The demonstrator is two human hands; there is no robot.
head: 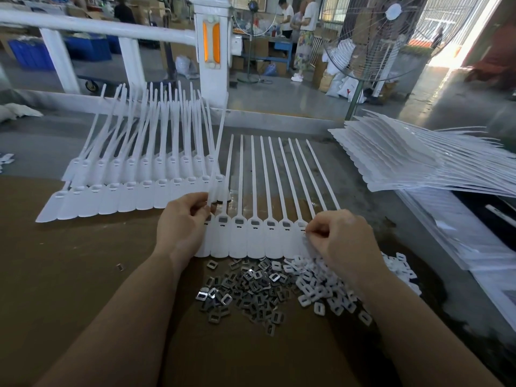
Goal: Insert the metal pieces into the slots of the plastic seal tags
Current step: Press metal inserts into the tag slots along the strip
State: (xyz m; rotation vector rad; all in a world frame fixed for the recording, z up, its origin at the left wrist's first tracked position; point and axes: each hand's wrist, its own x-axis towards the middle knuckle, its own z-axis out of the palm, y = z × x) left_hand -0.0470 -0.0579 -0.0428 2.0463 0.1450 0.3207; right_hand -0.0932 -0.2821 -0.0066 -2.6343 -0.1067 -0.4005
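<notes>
At the middle of the cardboard-covered bench (69, 275), the left hand (183, 227) pinches the thin strap of one seal tag (215, 166) between thumb and curled fingers, at the left end of the near row of tags (254, 238). The right hand (340, 236) rests at the right end of that row with its fingers curled and thumb and forefinger pressed together over the head of a tag; what they pinch is too small to make out. The row lies flat, paddle ends toward the person and straps fanned away, each head showing a small rectangular slot with a grey insert. Just below the row, touching its lower edge, lies a heap of metal pieces (245, 291), small square clips with a central opening. Beside it to the right, partly under the right wrist, lies a heap of white plastic caps (321, 289) of similar form. Beyond the left hand, two overlapping rows of tags (134, 188) lie with straps pointing away. At the far right, a tall stack of tag sheets (405, 160) sits on the bench edge. Farther off stand a white railing (106, 29), a pedestal fan (377, 37) and people (304, 32) at a table.
</notes>
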